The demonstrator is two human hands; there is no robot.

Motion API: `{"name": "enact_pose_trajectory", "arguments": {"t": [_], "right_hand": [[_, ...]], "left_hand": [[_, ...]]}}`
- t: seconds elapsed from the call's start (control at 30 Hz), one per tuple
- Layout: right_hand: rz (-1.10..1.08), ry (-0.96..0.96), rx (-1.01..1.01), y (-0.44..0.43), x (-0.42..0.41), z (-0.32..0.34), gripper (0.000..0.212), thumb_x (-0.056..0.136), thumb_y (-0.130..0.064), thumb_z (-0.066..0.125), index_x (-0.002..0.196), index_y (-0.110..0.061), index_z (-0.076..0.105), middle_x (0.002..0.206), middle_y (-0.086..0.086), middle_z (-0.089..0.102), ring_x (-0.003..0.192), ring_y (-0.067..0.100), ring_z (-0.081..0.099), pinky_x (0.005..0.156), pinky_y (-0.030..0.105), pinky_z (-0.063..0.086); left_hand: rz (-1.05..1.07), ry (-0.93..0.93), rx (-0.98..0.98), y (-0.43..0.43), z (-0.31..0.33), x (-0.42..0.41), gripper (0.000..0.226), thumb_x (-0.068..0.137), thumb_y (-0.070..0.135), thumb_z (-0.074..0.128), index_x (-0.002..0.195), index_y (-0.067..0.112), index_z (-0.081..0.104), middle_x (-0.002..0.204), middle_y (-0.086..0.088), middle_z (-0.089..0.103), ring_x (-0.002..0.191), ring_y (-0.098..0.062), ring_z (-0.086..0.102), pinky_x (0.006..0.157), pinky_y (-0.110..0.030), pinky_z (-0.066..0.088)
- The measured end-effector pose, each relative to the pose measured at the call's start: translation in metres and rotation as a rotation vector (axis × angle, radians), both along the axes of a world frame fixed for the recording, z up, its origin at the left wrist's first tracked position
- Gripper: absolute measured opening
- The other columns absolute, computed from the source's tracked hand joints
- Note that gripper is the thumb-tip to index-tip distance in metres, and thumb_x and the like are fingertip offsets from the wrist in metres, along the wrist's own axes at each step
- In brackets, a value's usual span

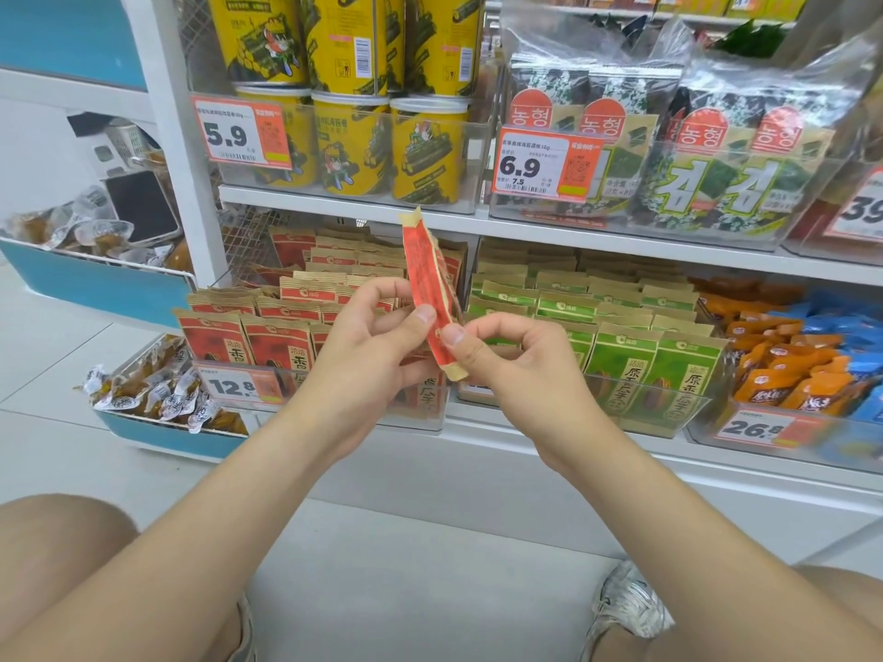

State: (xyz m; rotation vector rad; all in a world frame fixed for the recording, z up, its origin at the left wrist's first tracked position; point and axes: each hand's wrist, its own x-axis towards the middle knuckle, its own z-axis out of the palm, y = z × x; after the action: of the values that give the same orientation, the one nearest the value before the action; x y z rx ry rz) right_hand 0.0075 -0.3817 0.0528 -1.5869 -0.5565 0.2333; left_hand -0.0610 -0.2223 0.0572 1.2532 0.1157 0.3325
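The left hand (pixel 368 355) pinches the red packet (pixel 426 279) low on its body, thumb flat on the printed face and the other fingers curled behind it. The right hand (pixel 521 365) pinches the same packet just below, thumb beside the left thumb and its fingers curled in toward the palm. Both grips sit on the lower third, with the two thumbs nearly touching.

The packet stands almost upright in the air, its top leaning a little to the left, and it is turned nearly edge-on, so it reads as a narrow strip. Its face is bright red with fine pale print too small to read. Both ends are plain tan paper with a crimped seal, one sticking out under the right thumb, the other at the top.

It is held in front of the lower shelf, over the gap between a clear tray of matching red packets (pixel 267 336) and a tray of green packets (pixel 635 355). Orange and blue packets (pixel 788 370) lie further right. On the shelf above stand yellow cans (pixel 353 150) and bagged seaweed packs (pixel 716 174). Below, a shoe (pixel 630 609) rests on the pale floor.
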Motion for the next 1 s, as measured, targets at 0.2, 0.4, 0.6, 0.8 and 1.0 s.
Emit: {"name": "enact_pose_trajectory", "arguments": {"t": [0.2,0.4,0.6,0.8,1.0], "right_hand": [[-0.117,-0.39,-0.284,0.004,-0.004,-0.008,0.021,0.073,-0.046,0.097,0.079,-0.034,0.081,0.11,-0.005,0.053,0.11,0.003,0.056,0.086,0.019,0.048],[-0.206,-0.374,-0.229,0.002,0.002,-0.007,0.071,0.079,-0.042,0.093,0.128,-0.036,0.043,0.125,-0.003,0.054,0.091,0.01,0.069,0.072,0.026,0.057],[-0.12,-0.527,-0.208,-0.013,0.016,0.009,0.051,0.087,-0.036,0.089,0.131,-0.035,0.064,0.116,-0.006,0.065,0.107,0.007,0.065,0.082,0.02,0.053],[-0.124,-0.501,-0.127,-0.015,0.025,0.011,0.014,0.099,-0.024,0.079,0.084,-0.023,0.078,0.068,-0.009,0.069,0.063,0.005,0.058,0.06,0.028,0.049],[-0.537,-0.705,-0.05,-0.017,0.04,0.029,0.023,0.106,-0.033,0.069,0.087,-0.02,0.069,0.064,-0.011,0.06,0.06,0.008,0.053,0.06,0.028,0.045]], "left_hand": [[0.097,0.001,0.204,-0.007,0.003,-0.003,0.03,0.108,0.033,0.061,0.134,0.021,0.053,0.111,-0.017,0.08,0.097,-0.047,0.075,0.07,-0.047,0.063],[0.149,0.009,0.371,0.002,0.004,-0.004,0.015,0.113,0.025,0.055,0.121,0.015,0.064,0.094,-0.01,0.082,0.083,-0.037,0.079,0.072,-0.052,0.063],[0.098,-0.005,0.56,0.01,0.004,-0.005,0.016,0.106,0.014,0.066,0.106,0.019,0.082,0.097,0.0,0.083,0.093,-0.02,0.08,0.086,-0.046,0.066],[0.178,-0.024,0.63,0.012,0.008,-0.005,0.01,0.102,0.018,0.073,0.105,0.019,0.082,0.097,0.006,0.083,0.092,-0.011,0.079,0.084,-0.035,0.065],[0.473,0.122,0.922,0.05,0.011,0.009,0.035,0.103,0.001,0.051,0.11,0.028,0.073,0.104,0.014,0.075,0.097,-0.007,0.07,0.08,-0.024,0.055]]}}
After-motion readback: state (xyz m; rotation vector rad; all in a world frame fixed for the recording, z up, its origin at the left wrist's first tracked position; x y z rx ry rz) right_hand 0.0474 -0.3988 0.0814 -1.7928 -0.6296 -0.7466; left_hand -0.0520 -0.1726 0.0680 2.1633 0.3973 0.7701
